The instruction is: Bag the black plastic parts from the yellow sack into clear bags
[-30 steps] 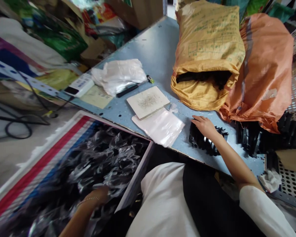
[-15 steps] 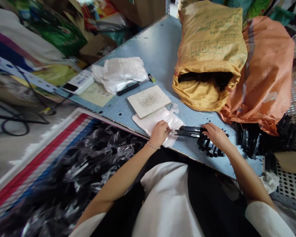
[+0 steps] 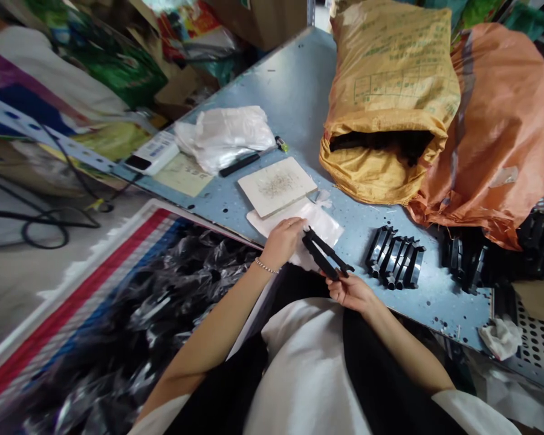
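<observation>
My right hand [image 3: 351, 291] is closed around the near end of two long black plastic parts [image 3: 325, 254], held slanted above the table's front edge. My left hand [image 3: 283, 240] rests on a stack of clear plastic bags [image 3: 320, 220], its fingers pinching the top bag right beside the far tips of the parts. A row of several matching black parts [image 3: 396, 264] lies on the blue table [image 3: 290, 90] just right of my hands. A thin bracelet sits on my left wrist.
An open yellow sack [image 3: 385, 103] and an orange sack [image 3: 498, 127] lie at the back right, with more black parts [image 3: 489, 257] below them. A white tile [image 3: 276, 186], a pen [image 3: 242, 164] and crumpled plastic [image 3: 224, 136] lie left. A striped bag of packed parts [image 3: 140, 320] stands beside me.
My right hand lifted two black parts from the row and drew them toward me. My left hand came up from the striped bag onto the clear bags.
</observation>
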The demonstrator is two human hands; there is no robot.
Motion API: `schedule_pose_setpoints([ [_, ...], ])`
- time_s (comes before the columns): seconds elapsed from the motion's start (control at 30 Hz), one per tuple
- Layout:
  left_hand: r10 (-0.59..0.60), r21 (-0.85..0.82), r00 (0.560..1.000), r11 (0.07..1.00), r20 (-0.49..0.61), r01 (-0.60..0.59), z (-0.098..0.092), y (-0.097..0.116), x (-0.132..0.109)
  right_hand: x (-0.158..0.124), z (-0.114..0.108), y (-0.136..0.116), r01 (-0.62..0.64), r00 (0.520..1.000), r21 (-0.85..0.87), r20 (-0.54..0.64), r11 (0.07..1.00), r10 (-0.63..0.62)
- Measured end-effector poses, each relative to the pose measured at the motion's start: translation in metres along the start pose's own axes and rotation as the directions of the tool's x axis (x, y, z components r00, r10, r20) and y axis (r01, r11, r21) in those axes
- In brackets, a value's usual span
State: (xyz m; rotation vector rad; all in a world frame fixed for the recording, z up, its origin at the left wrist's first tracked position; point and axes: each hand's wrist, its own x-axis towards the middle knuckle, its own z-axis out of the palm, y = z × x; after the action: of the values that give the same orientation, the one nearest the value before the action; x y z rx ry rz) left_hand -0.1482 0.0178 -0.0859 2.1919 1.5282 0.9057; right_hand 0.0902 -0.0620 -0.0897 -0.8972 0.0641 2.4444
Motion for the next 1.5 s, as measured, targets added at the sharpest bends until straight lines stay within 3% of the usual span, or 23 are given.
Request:
schedule_pose_setpoints([
  [0.13,0.27,0.04,0.963,0.962,0.001,-0.27,-0.002,0.032,-0.022,0.008,0.005,-0.002,0.022,0.999,0.072,0.029,0.997,-0.024],
  [0.2,0.347,-0.041,0.937,0.937,-0.023,-0.348,-0.001,0.052,-0.034,0.011,0.01,-0.001,0.139,0.99,-0.025,-0.002,0.99,-0.139],
  [0.33,0.261,-0.223,0.96,0.935,-0.098,-0.277,-0.004,0.073,-0.054,0.012,0.019,0.001,0.433,0.88,-0.273,-0.08,0.859,-0.469],
  [0.53,0.208,-0.225,0.967,0.945,-0.147,-0.237,-0.009,0.072,-0.07,0.009,0.025,-0.001,0.485,0.849,-0.268,-0.084,0.832,-0.522],
  [0.6,0.242,-0.243,0.964,0.934,-0.112,-0.263,-0.006,0.08,-0.072,0.01,0.029,0.005,0.548,0.78,-0.395,-0.078,0.737,-0.621],
  [0.7,0.264,-0.219,0.964,0.941,0.003,-0.257,-0.003,0.095,-0.072,0.009,0.035,0.019,0.572,0.622,-0.693,0.017,0.439,-0.783],
  [0.73,0.266,-0.185,0.964,0.949,0.034,-0.255,-0.004,0.099,-0.072,0.007,0.037,0.022,0.545,0.591,-0.768,0.068,0.336,-0.804],
  [0.77,0.264,-0.146,0.963,0.956,0.052,-0.254,-0.007,0.101,-0.072,0.004,0.039,0.024,0.514,0.589,-0.821,0.129,0.247,-0.798],
  [0.8,0.257,-0.105,0.965,0.963,0.055,-0.25,-0.013,0.101,-0.074,0.0,0.04,0.024,0.489,0.618,-0.855,0.202,0.17,-0.76],
  [0.87,0.203,-0.025,0.978,0.979,0.037,-0.203,-0.033,0.089,-0.081,-0.012,0.041,0.013,0.469,0.701,-0.883,0.359,0.02,-0.616],
  [0.93,0.085,0.059,0.996,0.994,0.033,-0.087,-0.063,0.057,-0.095,-0.027,0.038,-0.013,0.441,0.719,-0.882,0.457,-0.163,-0.525],
  [0.97,0.018,0.115,0.999,0.993,0.042,-0.022,-0.079,0.034,-0.104,-0.036,0.035,-0.031,0.396,0.696,-0.88,0.475,-0.264,-0.539],
  [1.03,-0.137,0.26,0.988,0.959,0.069,0.115,-0.107,-0.02,-0.119,-0.052,0.025,-0.072,0.224,0.608,-0.874,0.471,-0.432,-0.639],
  [1.07,-0.237,0.34,0.969,0.919,0.071,0.2,-0.118,-0.047,-0.125,-0.058,0.019,-0.093,0.137,0.58,-0.867,0.462,-0.479,-0.671],
  [1.13,-0.392,0.462,0.919,0.824,0.046,0.328,-0.128,-0.087,-0.129,-0.063,0.007,-0.128,0.076,0.581,-0.856,0.454,-0.511,-0.675],
  [1.17,-0.426,0.484,0.904,0.796,0.023,0.363,-0.126,-0.097,-0.127,-0.063,0.002,-0.142,0.072,0.588,-0.856,0.451,-0.512,-0.672],
  [1.23,-0.386,0.45,0.922,0.818,-0.033,0.359,-0.109,-0.09,-0.111,-0.057,-0.004,-0.159,0.11,0.611,-0.868,0.443,-0.484,-0.656],
  [1.3,-0.244,0.35,0.965,0.9,-0.091,0.26,-0.077,-0.056,-0.086,-0.05,-0.004,-0.165,0.159,0.641,-0.879,0.438,-0.45,-0.63],
  [1.4,-0.025,0.213,0.997,0.976,-0.068,0.039,-0.017,0.009,-0.046,-0.049,0.006,-0.163,0.19,0.67,-0.868,0.456,-0.459,-0.585],
  [1.5,0.018,0.15,0.999,0.988,0.028,-0.022,0.024,0.042,-0.017,-0.062,0.017,-0.155,0.139,0.682,-0.869,0.432,-0.475,-0.59],
])
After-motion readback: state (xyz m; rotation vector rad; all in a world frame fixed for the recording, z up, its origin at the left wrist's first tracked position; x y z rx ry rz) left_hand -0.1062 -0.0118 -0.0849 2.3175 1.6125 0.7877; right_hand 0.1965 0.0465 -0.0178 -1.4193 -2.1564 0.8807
